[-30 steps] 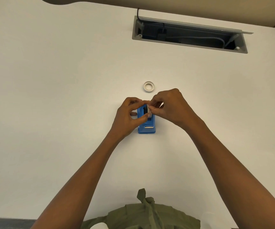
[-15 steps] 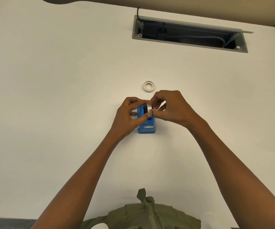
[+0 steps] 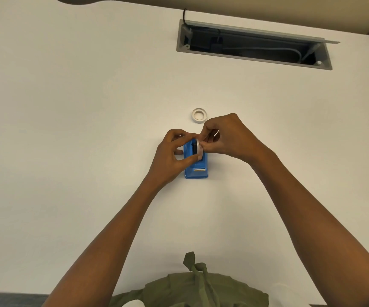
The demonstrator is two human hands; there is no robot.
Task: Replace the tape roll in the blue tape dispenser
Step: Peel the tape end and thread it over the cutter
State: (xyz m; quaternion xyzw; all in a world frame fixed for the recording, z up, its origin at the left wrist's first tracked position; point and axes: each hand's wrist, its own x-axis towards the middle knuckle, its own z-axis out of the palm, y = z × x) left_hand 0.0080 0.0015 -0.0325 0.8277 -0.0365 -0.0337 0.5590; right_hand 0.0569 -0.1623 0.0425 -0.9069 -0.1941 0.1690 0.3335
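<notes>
My left hand [image 3: 170, 155]: thumb and fingers pinched on the white tape roll [image 3: 199, 149], held on edge over the blue tape dispenser [image 3: 196, 167]. My right hand [image 3: 227, 136]: fingertips closed on the roll's edge. Beyond, apart: second white ring [image 3: 199, 115] flat on the white table [image 3: 68, 107].

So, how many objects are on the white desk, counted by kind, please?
Tape rolls: 2, one lying flat and one held over the dispenser
Blue tape dispenser: 1
Total: 3
</notes>
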